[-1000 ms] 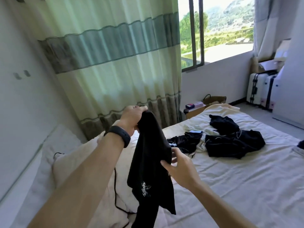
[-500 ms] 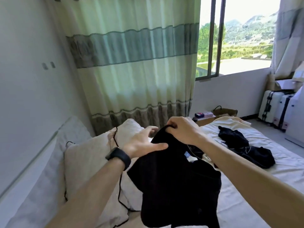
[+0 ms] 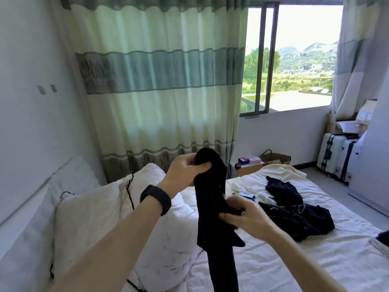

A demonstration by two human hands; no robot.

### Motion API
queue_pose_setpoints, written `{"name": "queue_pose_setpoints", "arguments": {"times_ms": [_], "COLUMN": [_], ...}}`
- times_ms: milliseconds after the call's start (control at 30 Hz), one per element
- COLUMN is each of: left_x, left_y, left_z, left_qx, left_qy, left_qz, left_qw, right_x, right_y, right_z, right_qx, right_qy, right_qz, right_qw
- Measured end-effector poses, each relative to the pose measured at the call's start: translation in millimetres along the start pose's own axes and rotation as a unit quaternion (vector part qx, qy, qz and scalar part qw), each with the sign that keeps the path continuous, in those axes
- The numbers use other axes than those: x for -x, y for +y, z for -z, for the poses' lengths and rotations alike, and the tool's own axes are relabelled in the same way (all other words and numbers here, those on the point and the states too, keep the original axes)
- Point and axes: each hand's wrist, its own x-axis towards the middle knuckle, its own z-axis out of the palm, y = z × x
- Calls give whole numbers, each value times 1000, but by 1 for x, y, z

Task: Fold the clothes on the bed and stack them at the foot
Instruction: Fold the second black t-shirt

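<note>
Top of black garment (image 3: 208, 199) is now in left hand (image 3: 186, 171), clenched aloft; right hand (image 3: 246, 214) has dropped to grip mid-length. Garment hangs straight over bed (image 3: 315, 260); folding likely next, black pile (image 3: 294, 218) waits

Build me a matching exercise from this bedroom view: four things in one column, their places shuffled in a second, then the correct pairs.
Things
1. black garment
2. pile of black clothes
3. white suitcases
4. wristband

Places
A. around the left wrist
B. standing upright on the floor
C. lying unfolded on the bed sheet
D. hanging in the grip of the left hand and right hand

Pairs: 1-D, 2-C, 3-B, 4-A
</note>
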Motion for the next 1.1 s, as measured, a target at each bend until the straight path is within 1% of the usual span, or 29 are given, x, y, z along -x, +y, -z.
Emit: {"name": "queue_pose_setpoints", "arguments": {"times_ms": [67,133,167,300,367,433,533,633,700,800,900,933,1000,1100], "left_x": [-2,1,3,18,31,49,82,116,134,151,174,183,202,226], "left_y": [8,15,16,8,4,-1,-13,-30,-38,-44,-48,-47,-42,-36], "left_z": [4,13,19,42,53,68,103,136,143,140,136,134,132,142], "left_qx": [25,30,30,56,63,58,29,-54,-117,-156,-201,-211,-192,-100], "left_qy": [9,29,43,94,110,122,163,212,200,162,68,49,64,130], "left_qz": [7,14,19,36,53,74,114,159,190,204,219,214,199,156], "left_qw": [1000,999,998,993,991,988,980,963,954,953,952,953,959,974], "right_x": [3,3,3,0,-5,-12,-24,-34,-39,-36,-25,-20,-8,25], "right_y": [26,45,51,61,61,57,44,17,-4,-32,-53,-60,-77,-91], "right_z": [3,7,8,-16,-36,-50,-42,-16,-9,-11,-14,-13,-10,0], "right_qx": [25,81,87,-16,-17,21,32,6,20,89,130,137,151,149], "right_qy": [-10,-9,-8,-38,-49,-45,3,54,52,68,80,78,80,123], "right_qz": [-13,-10,-11,-8,-6,5,20,47,62,85,87,89,101,139], "right_qw": [1000,997,996,999,999,999,999,997,997,990,985,983,980,971]}}
